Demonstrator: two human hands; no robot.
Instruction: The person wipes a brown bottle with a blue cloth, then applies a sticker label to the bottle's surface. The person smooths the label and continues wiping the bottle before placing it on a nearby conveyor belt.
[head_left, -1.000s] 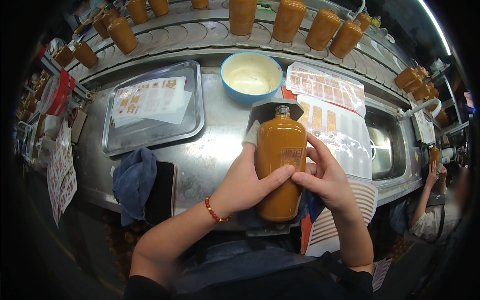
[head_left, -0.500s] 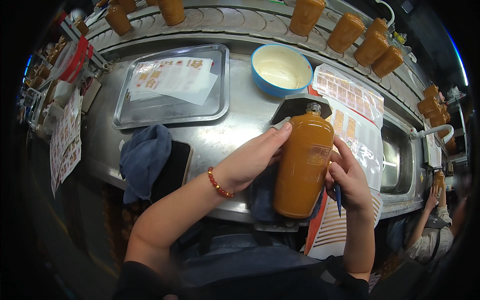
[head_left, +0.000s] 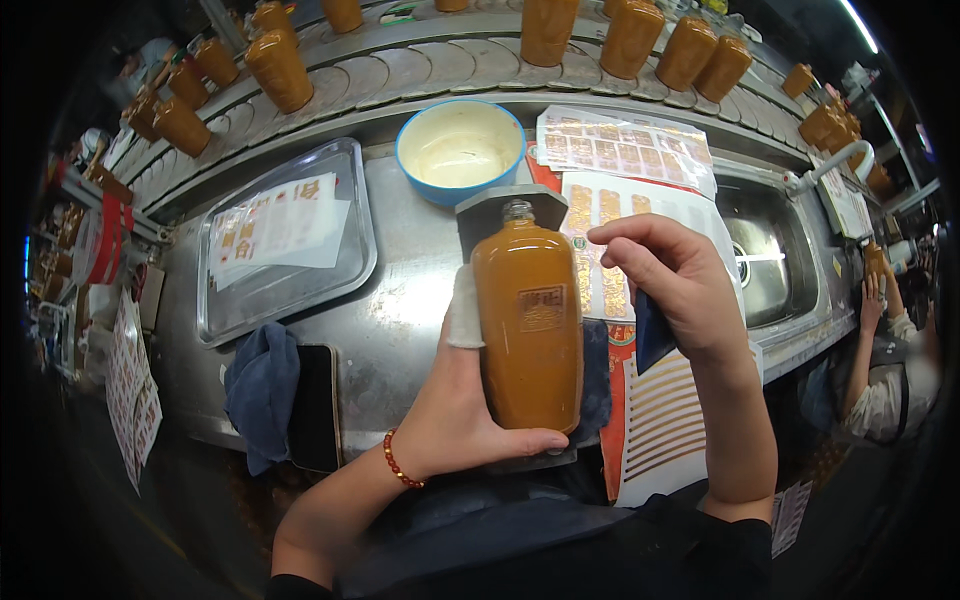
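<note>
An amber-brown glazed bottle [head_left: 528, 350] with a clear neck and a square label on its front lies tilted in my left hand [head_left: 455, 405]. My fingers, one in a whitish finger cover [head_left: 465, 310], wrap its left side, and the thumb presses near its base. To the right, my right hand [head_left: 690, 285] is apart from the bottle, its index finger and thumb bent toward it. A blue flat wedge-shaped piece [head_left: 655, 335] is tucked in the curled fingers of that hand. Behind the bottle is a dark angular stand [head_left: 553, 207].
A blue-rimmed bowl [head_left: 460, 150], a metal tray [head_left: 365, 235] with printed sheets, a blue cloth [head_left: 262, 385] and a phone [head_left: 315, 410] are on the steel counter. Sticker sheets [head_left: 625, 150] lie beside a sink [head_left: 765, 240]. Brown bottles [head_left: 630, 40] line a conveyor. A co-worker's hand [head_left: 872, 295] shows far right.
My right hand has let go of the bottle's side and drawn off to the right. My left hand has shifted to hold the bottle from its lower left. The view has swung right.
</note>
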